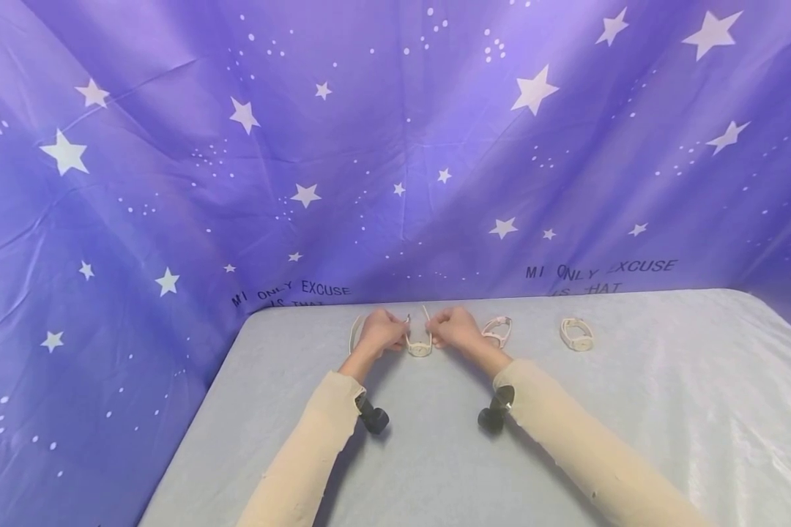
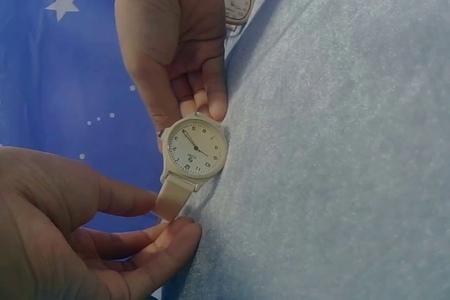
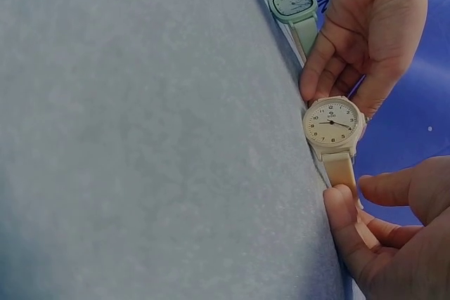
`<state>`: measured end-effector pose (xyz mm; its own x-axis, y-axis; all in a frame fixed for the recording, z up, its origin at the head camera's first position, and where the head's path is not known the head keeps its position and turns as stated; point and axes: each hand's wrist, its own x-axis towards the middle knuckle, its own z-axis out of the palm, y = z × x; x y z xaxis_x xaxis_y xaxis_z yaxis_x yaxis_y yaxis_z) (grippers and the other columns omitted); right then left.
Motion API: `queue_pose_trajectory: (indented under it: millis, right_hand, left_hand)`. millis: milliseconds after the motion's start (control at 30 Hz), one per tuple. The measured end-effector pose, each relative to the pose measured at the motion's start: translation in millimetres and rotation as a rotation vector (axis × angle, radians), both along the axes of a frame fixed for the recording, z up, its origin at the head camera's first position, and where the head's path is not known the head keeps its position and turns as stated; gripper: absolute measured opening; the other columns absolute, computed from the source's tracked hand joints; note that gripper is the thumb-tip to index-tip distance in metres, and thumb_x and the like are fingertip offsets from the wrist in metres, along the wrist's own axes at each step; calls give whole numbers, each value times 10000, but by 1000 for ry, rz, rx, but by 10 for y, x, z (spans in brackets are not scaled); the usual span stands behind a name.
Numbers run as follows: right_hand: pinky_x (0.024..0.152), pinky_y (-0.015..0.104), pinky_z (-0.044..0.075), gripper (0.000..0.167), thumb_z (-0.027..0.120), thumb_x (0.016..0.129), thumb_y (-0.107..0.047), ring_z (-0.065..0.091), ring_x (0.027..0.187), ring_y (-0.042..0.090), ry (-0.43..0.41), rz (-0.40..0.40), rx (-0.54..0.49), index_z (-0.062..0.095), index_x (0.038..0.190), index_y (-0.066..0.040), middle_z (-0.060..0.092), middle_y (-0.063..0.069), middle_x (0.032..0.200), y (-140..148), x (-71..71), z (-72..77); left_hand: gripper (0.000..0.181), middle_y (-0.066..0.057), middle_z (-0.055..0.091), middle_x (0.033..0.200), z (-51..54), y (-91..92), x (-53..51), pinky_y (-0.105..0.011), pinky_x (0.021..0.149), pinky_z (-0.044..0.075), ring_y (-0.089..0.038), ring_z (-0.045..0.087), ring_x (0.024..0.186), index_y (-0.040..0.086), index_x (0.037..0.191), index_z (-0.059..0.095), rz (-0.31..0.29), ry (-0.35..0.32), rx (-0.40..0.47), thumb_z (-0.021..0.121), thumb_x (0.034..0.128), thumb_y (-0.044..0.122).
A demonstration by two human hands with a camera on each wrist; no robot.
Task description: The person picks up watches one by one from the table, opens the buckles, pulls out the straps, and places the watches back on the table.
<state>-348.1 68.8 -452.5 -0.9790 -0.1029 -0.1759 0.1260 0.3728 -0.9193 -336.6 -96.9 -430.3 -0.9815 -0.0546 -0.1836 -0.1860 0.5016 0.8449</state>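
A cream wristwatch (image 1: 420, 350) with a round dial is on the table near its far edge, its strap spread in two. My left hand (image 1: 384, 331) pinches one strap end; in the left wrist view its thumb and fingers meet at the strap (image 2: 174, 200) below the dial. On the other side, my right hand (image 1: 456, 326) holds the opposite strap end, seen between thumb and fingers in the right wrist view (image 3: 394, 223). A green watch (image 3: 294, 3) with a squarish dial lies just beyond my left hand. Beside my right wrist is a pink watch (image 1: 497, 331).
Another cream watch (image 1: 577, 334) lies farther right on the grey cloth-covered table (image 1: 435, 468). A purple curtain (image 1: 395, 146) with white stars hangs behind the far edge. Dark wrist cameras (image 1: 373, 419) stick out from both sleeves.
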Motion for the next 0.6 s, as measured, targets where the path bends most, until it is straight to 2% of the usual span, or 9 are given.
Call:
queue_pose_trajectory:
  millis: [267, 600]
  right_hand:
    - [559, 214, 583, 196, 640, 953, -51, 602, 549, 71, 19, 6, 1, 659, 1041, 124, 642, 53, 696, 2, -9, -16]
    - [562, 209, 584, 197, 631, 954, -49, 599, 553, 68, 17, 3, -13, 664, 1040, 125, 644, 57, 701, -3, -14, -10]
  left_hand:
    - [173, -131, 687, 742, -33, -1, -14, -292, 623, 638, -160, 654, 627, -119, 984, 688, 19, -1, 43, 671, 927, 44]
    - [193, -182, 718, 803, -17, -6, -7, -293, 633, 639, -175, 673, 648, -120, 990, 676, 13, -5, 43, 662, 936, 66]
